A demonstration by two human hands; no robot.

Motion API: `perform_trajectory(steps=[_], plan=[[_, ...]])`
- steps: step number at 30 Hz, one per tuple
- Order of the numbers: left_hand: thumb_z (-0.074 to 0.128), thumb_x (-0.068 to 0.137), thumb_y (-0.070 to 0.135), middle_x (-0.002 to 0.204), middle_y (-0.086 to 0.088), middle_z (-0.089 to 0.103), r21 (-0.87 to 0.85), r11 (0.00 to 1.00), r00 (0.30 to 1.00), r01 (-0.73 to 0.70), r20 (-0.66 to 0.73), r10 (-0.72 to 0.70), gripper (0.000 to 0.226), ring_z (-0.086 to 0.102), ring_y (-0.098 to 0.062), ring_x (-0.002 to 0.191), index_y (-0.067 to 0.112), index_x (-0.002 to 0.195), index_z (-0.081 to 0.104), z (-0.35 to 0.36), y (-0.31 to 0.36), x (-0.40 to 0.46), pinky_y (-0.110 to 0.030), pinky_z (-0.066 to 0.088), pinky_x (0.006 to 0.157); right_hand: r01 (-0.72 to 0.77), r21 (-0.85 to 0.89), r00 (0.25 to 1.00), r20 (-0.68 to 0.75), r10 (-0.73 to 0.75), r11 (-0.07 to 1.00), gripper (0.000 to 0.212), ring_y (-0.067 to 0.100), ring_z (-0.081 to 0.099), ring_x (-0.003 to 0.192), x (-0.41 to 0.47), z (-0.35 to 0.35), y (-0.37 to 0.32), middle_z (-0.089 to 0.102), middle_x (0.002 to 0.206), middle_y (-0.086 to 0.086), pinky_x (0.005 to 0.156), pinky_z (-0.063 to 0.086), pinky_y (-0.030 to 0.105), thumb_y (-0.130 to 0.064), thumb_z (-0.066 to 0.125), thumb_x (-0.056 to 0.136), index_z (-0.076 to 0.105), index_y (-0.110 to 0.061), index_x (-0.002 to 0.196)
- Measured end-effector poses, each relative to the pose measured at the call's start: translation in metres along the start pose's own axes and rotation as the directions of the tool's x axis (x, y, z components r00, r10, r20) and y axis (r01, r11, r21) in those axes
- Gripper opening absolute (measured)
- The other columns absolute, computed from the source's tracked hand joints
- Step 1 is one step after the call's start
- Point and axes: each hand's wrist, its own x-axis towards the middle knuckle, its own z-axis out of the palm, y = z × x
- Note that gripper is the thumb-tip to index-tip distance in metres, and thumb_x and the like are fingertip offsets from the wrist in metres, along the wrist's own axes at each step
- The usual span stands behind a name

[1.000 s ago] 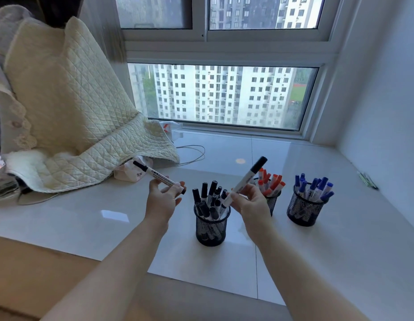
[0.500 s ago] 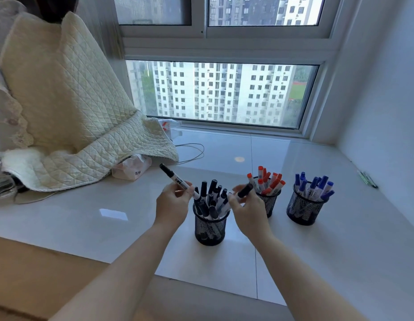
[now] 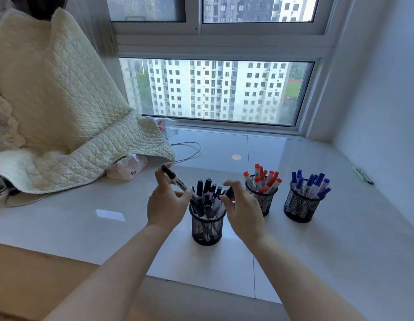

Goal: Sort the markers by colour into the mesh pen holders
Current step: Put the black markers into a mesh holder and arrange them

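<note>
Black-capped marker (image 3: 177, 180) pinched in left hand (image 3: 166, 205), right hand (image 3: 244, 210) seemingly closed on another marker (image 3: 228, 193) over black holder (image 3: 207, 228)

Marker (image 3: 228, 193) in right hand's (image 3: 244, 210) grip mostly hidden; label unreadable.

Little readable text on the windowsill.
The tissue pack (image 3: 128, 169) under the quilt's edge bears two small dark characters, too blurred to read. The black marker (image 3: 178, 181) in the left hand (image 3: 165, 205) carries a dark printed label, also illegible.
</note>
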Motion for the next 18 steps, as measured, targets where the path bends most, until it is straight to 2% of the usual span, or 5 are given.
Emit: perform_trajectory(steps=[4,6,10,15,18], plan=[[0.050,0.092,0.030,0.091,0.006,0.067,-0.064,0.997,0.995,0.044,0.088,-0.038,0.011,0.065,-0.022,0.081,0.023,0.100,0.046,-0.0010,-0.0021,0.0072,-0.038,0.051,0.071,0.028,-0.065,1.000,-0.005,-0.029,0.997,0.013,0.027,0.062,0.065,-0.0016,0.0034,0.0032,0.065,0.079,0.006,0.056,0.046,0.032,-0.011,0.056,0.090,0.063,-0.005,0.100],[0.045,0.095,0.034,0.084,0.005,0.070,-0.101,0.994,0.995,0.042,0.091,-0.033,0.016,0.064,-0.021,0.079,0.020,0.093,0.054,-0.0014,-0.0030,0.0088,-0.036,0.052,0.070,0.022,-0.080,0.999,0.030,-0.019,0.997,0.016,0.025,0.062,0.072,-0.0039,0.0068,0.0049,0.066,0.089,0.006,0.061,0.047,0.031,-0.015,0.054,0.092,0.066,-0.007,0.097],[0.053,0.092,0.027,0.084,0.003,0.063,-0.111,0.993,0.999,-0.031,0.024,0.034,0.013,0.058,-0.003,0.072,0.017,0.092,0.062,-0.0004,-0.0006,0.0086,-0.006,0.038,0.060,-0.027,-0.042,0.999,0.016,0.027,0.999,0.016,0.022,0.062,0.073,-0.0060,0.0085,0.0076,0.066,0.091,0.005,0.067,0.040,0.020,-0.013,0.057,0.090,0.069,-0.007,0.098],[0.063,0.086,0.021,0.087,0.014,0.053,-0.104,0.993,0.998,-0.055,0.001,0.055,0.039,0.058,0.002,0.067,0.022,0.121,0.044,-0.0052,0.0003,0.0060,-0.026,0.043,0.061,-0.085,-0.036,0.992,0.090,0.088,0.996,0.017,0.018,0.061,0.087,-0.0043,0.0069,0.0074,0.065,0.097,0.001,0.074,0.047,0.027,-0.017,0.055,0.091,0.067,-0.012,0.101],[0.066,0.084,0.021,0.085,0.018,0.053,-0.019,0.991,0.991,-0.132,0.000,0.132,0.037,0.055,0.007,0.063,0.023,0.116,0.048,-0.0067,-0.0013,0.0013,-0.026,0.041,0.058,-0.095,-0.058,0.984,0.148,0.103,0.994,0.018,0.017,0.057,0.091,0.0014,0.0037,0.0064,0.061,0.097,-0.001,0.075,0.045,0.027,-0.026,0.055,0.091,0.066,-0.015,0.100]])
